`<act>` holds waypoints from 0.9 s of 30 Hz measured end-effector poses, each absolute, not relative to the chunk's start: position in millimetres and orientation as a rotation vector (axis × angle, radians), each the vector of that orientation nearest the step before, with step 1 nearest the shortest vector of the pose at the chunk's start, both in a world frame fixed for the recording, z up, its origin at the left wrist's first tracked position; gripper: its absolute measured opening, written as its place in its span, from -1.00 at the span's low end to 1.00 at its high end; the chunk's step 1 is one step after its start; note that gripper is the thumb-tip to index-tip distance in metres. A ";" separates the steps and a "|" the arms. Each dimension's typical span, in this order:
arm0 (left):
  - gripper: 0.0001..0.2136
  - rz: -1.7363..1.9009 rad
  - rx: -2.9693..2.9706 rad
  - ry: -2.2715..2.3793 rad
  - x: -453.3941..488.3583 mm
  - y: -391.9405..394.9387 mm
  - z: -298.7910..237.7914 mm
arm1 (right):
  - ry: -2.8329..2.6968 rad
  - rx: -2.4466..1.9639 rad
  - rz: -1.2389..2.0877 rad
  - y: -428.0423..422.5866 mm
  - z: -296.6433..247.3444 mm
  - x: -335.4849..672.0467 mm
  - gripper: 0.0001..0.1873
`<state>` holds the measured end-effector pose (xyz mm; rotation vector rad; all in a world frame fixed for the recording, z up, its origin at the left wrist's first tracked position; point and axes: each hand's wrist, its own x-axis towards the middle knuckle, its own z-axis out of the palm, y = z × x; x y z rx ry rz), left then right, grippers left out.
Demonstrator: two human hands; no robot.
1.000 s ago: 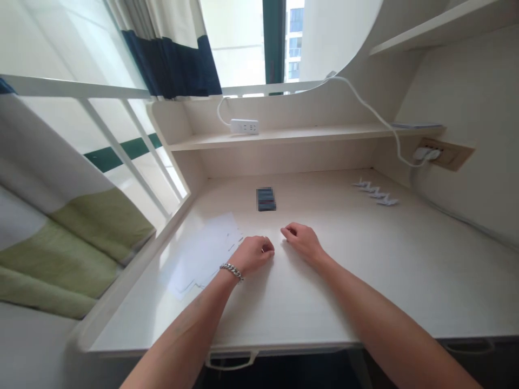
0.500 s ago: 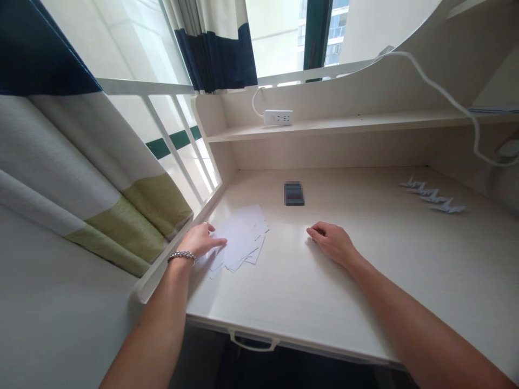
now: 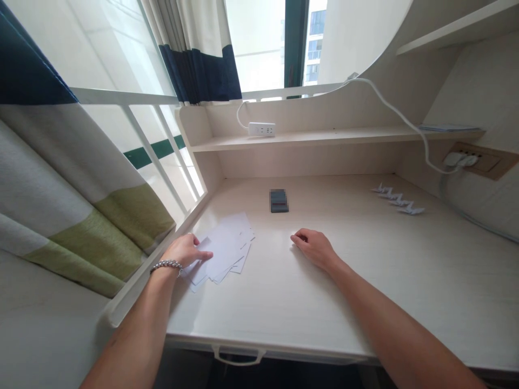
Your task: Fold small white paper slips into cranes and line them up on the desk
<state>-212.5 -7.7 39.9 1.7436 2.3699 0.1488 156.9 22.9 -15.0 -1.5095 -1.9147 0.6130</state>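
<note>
Loose white paper sheets [image 3: 229, 243] lie in an overlapping, fanned pile on the left of the desk. My left hand [image 3: 183, 252], with a silver chain bracelet at its wrist, is at the pile's left edge. Its thumb lies across the paper, and a slightly raised sheet corner shows between thumb and forefinger. The other fingertips are hidden. My right hand [image 3: 314, 246] rests on the desk with fingers curled in, and nothing shows in it. Between and beyond the hands lies a small dark, blurred-out rectangular object [image 3: 279, 201].
Several folded paper cranes [image 3: 399, 200] stand in a row at the back right. A white power strip [image 3: 261, 129] sits on the shelf [image 3: 308, 137]. Its white cable [image 3: 401, 116] runs to a wall socket [image 3: 482, 160]. Curtains [image 3: 93, 205] hang along the left railing.
The view has turned a little right, so the wall socket now shows. A sheet corner has come up by my left thumb. My right hand keeps its curled pose.
</note>
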 end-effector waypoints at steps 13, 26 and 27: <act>-0.69 0.147 1.933 2.557 -209.0 -8.6 37.4 | -1.927 -1.501 0.645 23.6 -14.5 158.4 -0.73; -0.72 0.355 1.943 2.303 -167.6 -16.2 83.3 | -1.915 -1.468 0.644 23.0 -13.2 158.2 -0.72; -0.70 0.390 1.961 2.237 -159.0 -14.7 86.4 | -1.906 -1.460 0.655 23.1 -13.2 158.1 -0.70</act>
